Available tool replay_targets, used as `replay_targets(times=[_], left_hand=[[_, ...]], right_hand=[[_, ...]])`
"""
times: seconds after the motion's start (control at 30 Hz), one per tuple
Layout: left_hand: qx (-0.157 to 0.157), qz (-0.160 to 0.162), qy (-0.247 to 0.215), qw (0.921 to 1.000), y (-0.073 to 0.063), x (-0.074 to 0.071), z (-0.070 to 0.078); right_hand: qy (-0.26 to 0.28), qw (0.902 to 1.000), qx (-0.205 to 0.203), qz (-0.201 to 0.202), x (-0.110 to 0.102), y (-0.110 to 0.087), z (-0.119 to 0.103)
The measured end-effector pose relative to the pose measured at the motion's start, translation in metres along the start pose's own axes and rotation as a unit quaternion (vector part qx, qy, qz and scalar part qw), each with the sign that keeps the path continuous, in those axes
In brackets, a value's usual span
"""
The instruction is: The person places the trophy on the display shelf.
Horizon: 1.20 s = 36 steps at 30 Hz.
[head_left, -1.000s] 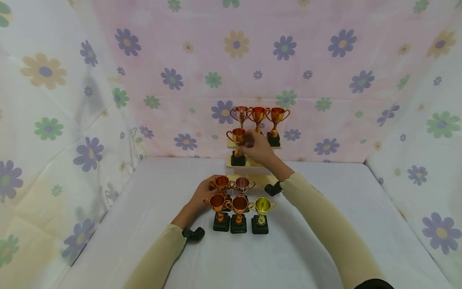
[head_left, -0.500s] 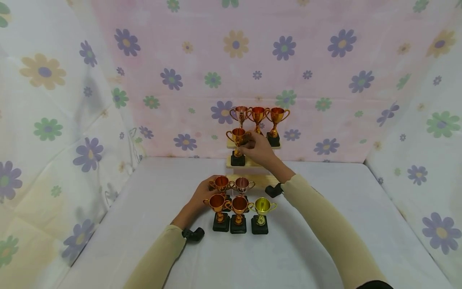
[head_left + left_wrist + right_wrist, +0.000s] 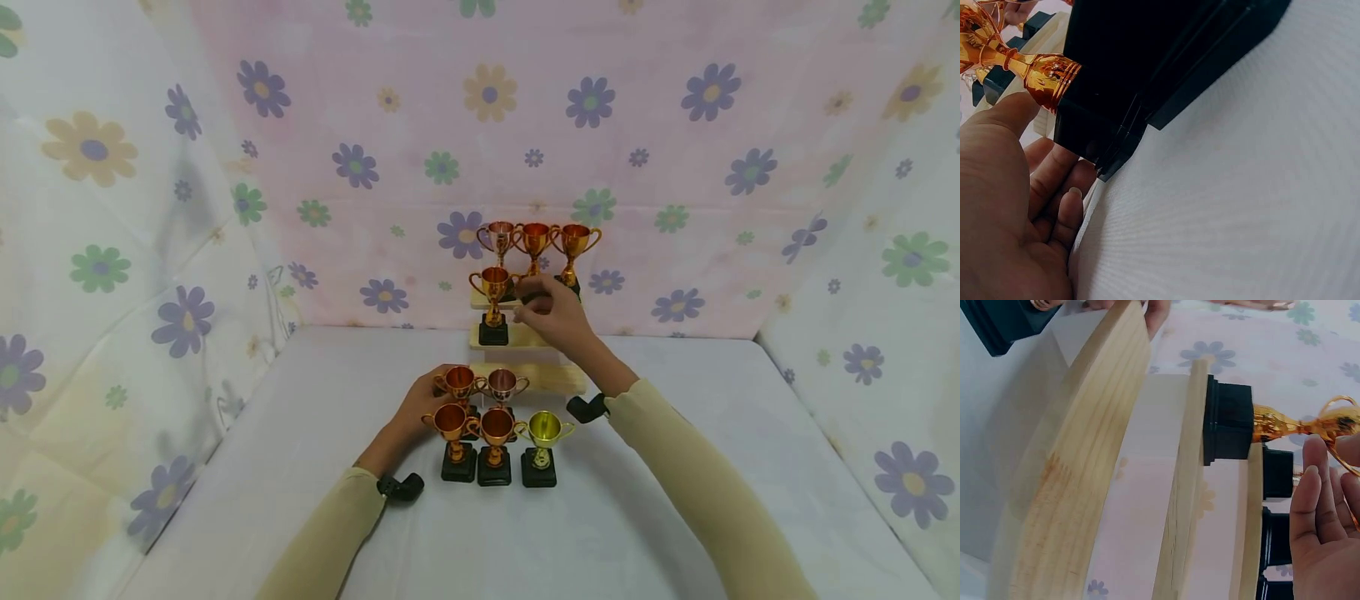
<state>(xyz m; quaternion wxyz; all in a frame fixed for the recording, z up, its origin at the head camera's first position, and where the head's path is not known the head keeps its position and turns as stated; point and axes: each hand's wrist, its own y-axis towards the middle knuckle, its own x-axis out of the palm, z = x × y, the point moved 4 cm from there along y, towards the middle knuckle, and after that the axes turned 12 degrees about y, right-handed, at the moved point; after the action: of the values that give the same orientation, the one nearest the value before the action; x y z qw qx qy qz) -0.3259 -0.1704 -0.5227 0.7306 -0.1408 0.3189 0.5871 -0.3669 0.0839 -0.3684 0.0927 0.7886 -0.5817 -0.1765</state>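
At twelve o'clock on the middle shelf [image 3: 528, 337], gold trophy [image 3: 494, 285] stands upright unheld since I just eased the right hand [image 3: 560, 317] off toward its three o'clock, fingers [image 3: 1305, 509] loosely curved, holding nothing, so likely placed; left hand [image 3: 417, 408] at copper trophy's [image 3: 460, 381] nine o'clock, can't tell if gripping.

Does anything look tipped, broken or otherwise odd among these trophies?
Nothing stands out. The lone trophy on the middle shelf stands upright, as do the three trophies on the top shelf and the five trophies on the table. The yellow-gold trophy just differs in colour; no damage shows.
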Motion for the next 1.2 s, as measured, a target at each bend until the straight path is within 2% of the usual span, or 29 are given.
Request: replay_targets(times=[0.2,0.53,0.73,0.83,1.0,1.2], left_hand=[[0.000,-0.002,-0.006,1.0000,0.001,0.000,0.000],[0.005,-0.002,-0.004,1.0000,0.000,0.000,0.001],[0.011,-0.001,-0.008,0.9999,0.000,-0.002,0.003],[0.010,-0.002,-0.007,0.9999,0.000,-0.001,0.002],[-0.008,-0.007,-0.002,0.9999,0.000,-0.001,0.000],[-0.013,-0.009,0.000,0.9999,-0.001,0.000,0.000]], right_hand=[[0.040,0.9990,-0.013,0.018,-0.012,-0.014,0.005],[0.035,0.9990,-0.024,0.016,-0.023,-0.041,0.020],[0.036,0.9981,-0.048,-0.011,-0.024,-0.062,0.022],[0.029,0.9983,-0.042,-0.029,-0.025,-0.072,0.023],[0.037,0.9966,-0.023,-0.070,-0.027,-0.085,0.026],[0.065,0.9891,-0.040,-0.125,-0.029,-0.096,0.030]])
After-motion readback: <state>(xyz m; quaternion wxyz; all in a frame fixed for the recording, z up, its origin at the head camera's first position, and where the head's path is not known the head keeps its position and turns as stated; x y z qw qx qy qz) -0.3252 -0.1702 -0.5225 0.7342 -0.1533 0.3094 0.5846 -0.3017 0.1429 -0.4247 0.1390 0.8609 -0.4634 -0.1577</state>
